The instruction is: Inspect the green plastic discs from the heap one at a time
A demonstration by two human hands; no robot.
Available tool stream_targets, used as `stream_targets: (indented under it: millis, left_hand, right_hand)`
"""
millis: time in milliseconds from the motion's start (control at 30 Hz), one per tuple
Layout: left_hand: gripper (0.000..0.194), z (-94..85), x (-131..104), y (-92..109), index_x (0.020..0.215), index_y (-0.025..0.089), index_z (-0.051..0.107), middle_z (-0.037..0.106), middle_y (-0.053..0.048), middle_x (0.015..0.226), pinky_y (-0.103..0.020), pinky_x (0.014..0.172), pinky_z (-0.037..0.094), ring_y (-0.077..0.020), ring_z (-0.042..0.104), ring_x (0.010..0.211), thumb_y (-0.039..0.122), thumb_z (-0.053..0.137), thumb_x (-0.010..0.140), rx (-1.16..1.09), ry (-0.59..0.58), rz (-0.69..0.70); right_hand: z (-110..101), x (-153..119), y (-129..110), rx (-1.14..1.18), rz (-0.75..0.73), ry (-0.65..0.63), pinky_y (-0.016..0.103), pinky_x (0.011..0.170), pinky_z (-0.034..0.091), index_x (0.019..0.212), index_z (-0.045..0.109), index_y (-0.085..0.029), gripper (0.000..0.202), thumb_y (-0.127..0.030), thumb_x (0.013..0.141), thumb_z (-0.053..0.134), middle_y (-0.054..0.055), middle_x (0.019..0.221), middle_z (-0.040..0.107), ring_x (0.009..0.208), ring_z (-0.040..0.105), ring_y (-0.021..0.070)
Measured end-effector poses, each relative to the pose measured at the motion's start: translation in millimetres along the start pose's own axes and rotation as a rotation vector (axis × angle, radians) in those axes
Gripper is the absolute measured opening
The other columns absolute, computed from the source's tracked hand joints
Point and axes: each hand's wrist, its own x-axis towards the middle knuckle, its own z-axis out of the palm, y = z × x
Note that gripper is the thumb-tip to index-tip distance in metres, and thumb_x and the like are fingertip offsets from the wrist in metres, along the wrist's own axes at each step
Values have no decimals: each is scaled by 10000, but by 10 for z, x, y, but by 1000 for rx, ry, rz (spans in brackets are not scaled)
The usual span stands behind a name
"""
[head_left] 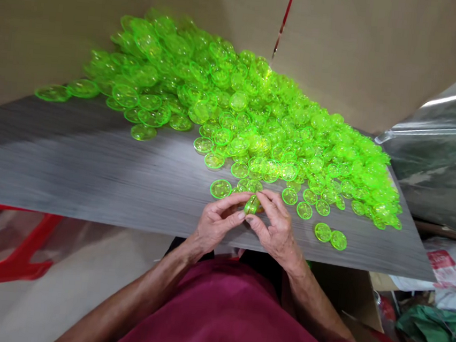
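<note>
Between my two hands, over the table's front part, a small translucent green plastic disc piece (251,204) stands on edge, with a seam line down its middle. My left hand (217,218) pinches it from the left with thumb and fingers. From the right, my right hand (277,227) grips the same piece, its thumb close to the left thumb. Just beyond my fingers lie loose green discs (221,188) of the same kind. Whether the held piece is one disc or two pressed together, I cannot tell.
A large heap of green discs (238,102) covers the back of the grey wood-grain table (91,163). Two discs (330,236) lie right of my hand. A red plastic stool (22,253) stands at left. Plastic sheeting (449,138) and bags (452,268) are at right.
</note>
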Motion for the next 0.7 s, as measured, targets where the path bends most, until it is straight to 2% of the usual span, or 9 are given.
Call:
stream_targets:
  millis: [233, 400, 567, 700]
  left_hand:
    - [340, -2, 6, 19, 1119, 248, 819, 757, -98, 1252, -382, 1065, 534, -255, 679, 1201, 365, 857, 803, 93, -29, 74]
    - [318, 15, -52, -9, 1218, 254, 780, 717, -98, 1194, -343, 936, 581, -214, 681, 1102, 349, 744, 917, 415, -28, 304]
    - [498, 103, -167, 40, 1547, 260, 492, 620, -137, 1337, -388, 1040, 550, -226, 617, 1246, 247, 510, 1050, 760, -127, 533]
    - [639, 159, -171, 79, 1641, 209, 299, 597, -189, 1400, -403, 1066, 550, -268, 596, 1312, 235, 514, 1041, 927, -216, 677]
  right_hand:
    - [34, -39, 76, 36, -62, 30, 465, 997, 609, 1528, 474, -248, 528, -394, 1030, 570, 159, 1303, 620, 1227, 644, 278]
    - [67, -66, 155, 96, -68, 82, 444, 986, 612, 1510, 516, -264, 522, -412, 1015, 597, 145, 1287, 643, 1205, 660, 266]
    - [67, -110, 203, 198, 60, 172, 392, 906, 625, 1319, 689, -261, 446, -448, 918, 744, 110, 1191, 710, 1062, 713, 235]
    - [82, -144, 189, 268, 134, 293, 317, 733, 624, 1169, 766, -259, 384, -451, 842, 827, 84, 1095, 742, 868, 720, 184]
